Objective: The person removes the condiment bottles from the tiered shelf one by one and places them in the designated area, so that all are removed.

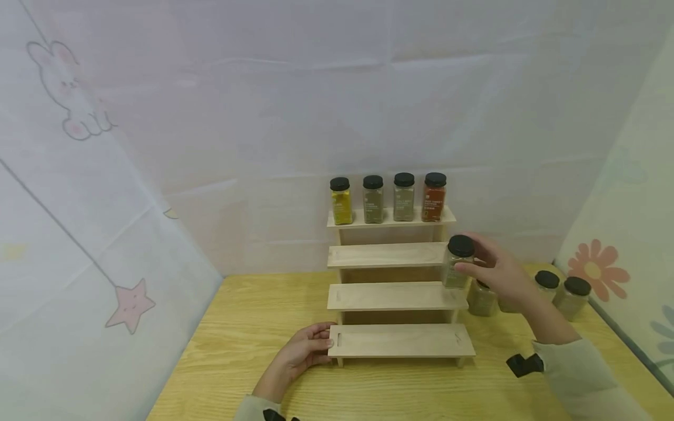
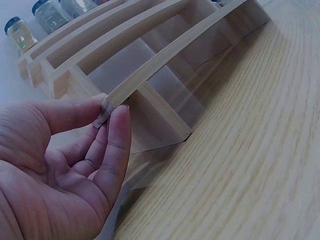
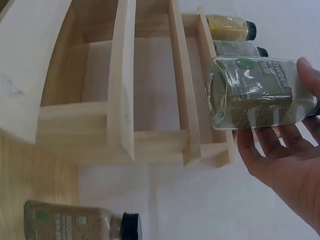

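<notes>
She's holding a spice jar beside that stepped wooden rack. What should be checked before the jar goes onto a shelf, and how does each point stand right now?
1. Jar held securely: the right hand grips the spice jar around its body. Ok.
2. Lid in place: black cap on top. Ok.
3. Free shelf space: the second shelf is bare; the top shelf already carries four jars. Ok.
4. Rack steadied: the left hand pinches the bottom shelf at its left corner. Ok.
5. Jar over a shelf: it hangs beside the rack's right end. Not ok.
6. Label facing: cannot tell.
</notes>
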{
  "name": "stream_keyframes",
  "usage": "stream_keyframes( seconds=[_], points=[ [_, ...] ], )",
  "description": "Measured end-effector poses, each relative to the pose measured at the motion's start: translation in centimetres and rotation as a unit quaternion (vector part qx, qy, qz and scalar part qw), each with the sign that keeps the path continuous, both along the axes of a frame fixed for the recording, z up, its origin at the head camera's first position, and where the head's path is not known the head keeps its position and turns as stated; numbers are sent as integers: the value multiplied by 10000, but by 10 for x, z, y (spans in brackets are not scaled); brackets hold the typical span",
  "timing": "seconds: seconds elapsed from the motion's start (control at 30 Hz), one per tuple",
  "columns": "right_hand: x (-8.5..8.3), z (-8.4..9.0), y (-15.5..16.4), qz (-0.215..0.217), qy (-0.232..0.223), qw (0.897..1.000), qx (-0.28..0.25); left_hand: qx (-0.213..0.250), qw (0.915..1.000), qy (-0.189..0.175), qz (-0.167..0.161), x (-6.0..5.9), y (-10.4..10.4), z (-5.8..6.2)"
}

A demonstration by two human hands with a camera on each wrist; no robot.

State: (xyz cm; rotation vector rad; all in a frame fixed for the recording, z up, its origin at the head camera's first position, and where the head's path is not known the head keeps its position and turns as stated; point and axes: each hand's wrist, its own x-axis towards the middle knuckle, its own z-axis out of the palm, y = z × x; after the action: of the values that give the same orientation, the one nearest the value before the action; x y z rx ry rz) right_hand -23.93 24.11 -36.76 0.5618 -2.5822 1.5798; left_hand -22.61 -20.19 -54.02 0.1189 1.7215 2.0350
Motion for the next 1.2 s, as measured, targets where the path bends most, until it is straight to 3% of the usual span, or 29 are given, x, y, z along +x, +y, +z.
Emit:
stream_keyframes(
  seconds=[0.2,0.37,0.53,0.67,0.87,1.2],
  points=[
    [8,-9,16,12,120,9998,-128,31,10000,3,6,0,0,0],
    [15,-15,29,-184,155,9996,127,53,10000,7,-20,1,1,0],
    [16,-28,43,71,366,9992,-138,68,10000,-4,-11,1,1,-1],
    [19,-37,51,57,509,9987,-58,72,10000,12,-12,1,1,-1],
    [24,-50,62,-271,326,9990,103,88,10000,34,-25,1,0,-1],
    [25,-75,83,-434,-5,9985,327,119,9999,1,-46,1,0,0]
  ],
)
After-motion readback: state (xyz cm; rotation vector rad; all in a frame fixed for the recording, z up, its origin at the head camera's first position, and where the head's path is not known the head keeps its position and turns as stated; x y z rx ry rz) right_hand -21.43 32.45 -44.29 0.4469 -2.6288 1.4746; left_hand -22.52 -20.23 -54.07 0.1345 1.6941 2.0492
